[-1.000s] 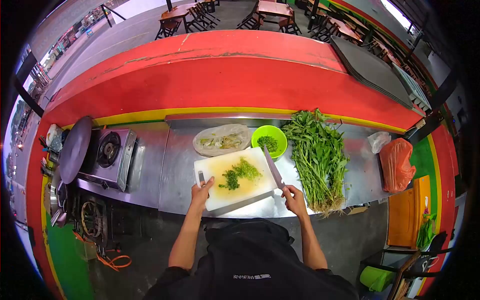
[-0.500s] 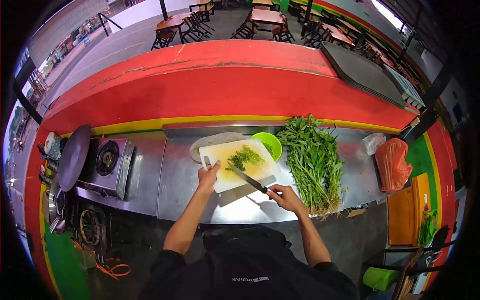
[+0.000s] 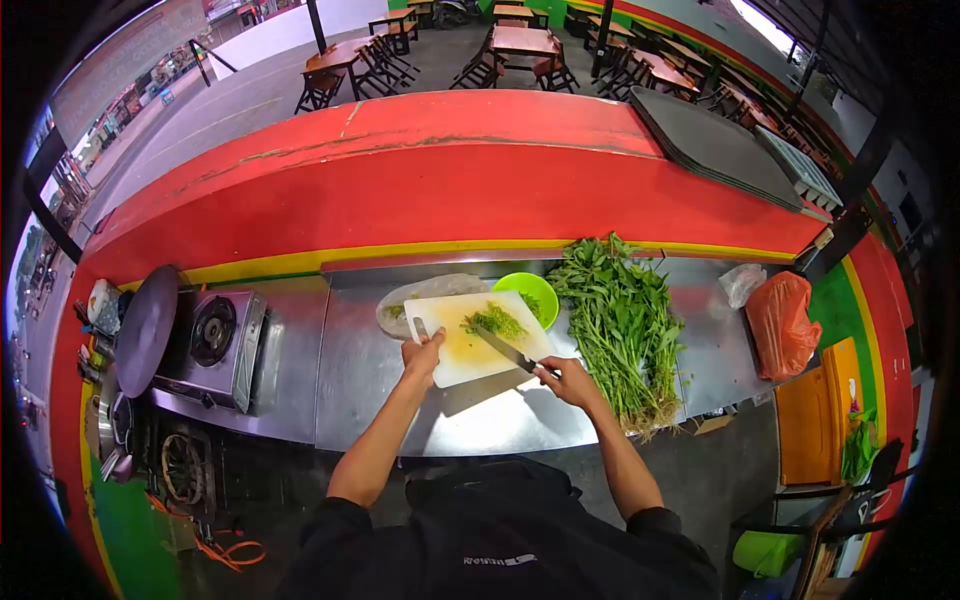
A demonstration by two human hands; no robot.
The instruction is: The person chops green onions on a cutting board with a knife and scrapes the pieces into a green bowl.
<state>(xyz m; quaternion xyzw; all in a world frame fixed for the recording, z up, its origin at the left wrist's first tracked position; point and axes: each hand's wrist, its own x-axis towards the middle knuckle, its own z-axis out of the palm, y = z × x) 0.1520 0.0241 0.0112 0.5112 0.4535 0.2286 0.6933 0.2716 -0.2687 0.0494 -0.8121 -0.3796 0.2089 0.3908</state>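
My left hand (image 3: 423, 354) grips the left side of a white cutting board (image 3: 468, 372), by its handle slot, and the board is tilted above the steel counter. A knife (image 3: 507, 349) with a dark handle is in my right hand (image 3: 566, 380), its blade reaching over the board to the chopped greens. The chopped greens (image 3: 494, 321) lie in a loose pile on the board's upper part. Just behind the board's right corner stands a lime-green bowl (image 3: 545, 289) with greens inside. A clear plastic bag (image 3: 395, 292) lies behind the board, partly hidden by it.
A big heap of rooted leafy greens (image 3: 620, 330) covers the counter right of the bowl. Farther right sits an orange plastic bag (image 3: 783, 325). On the left are a gas stove (image 3: 212, 345) and a dark round pan (image 3: 147, 330). A red wall (image 3: 450, 190) borders the counter's back.
The knife blade has shifted right and up along the board, and the two clumps of chopped greens are now gathered into one pile. The camera view has tilted slightly.
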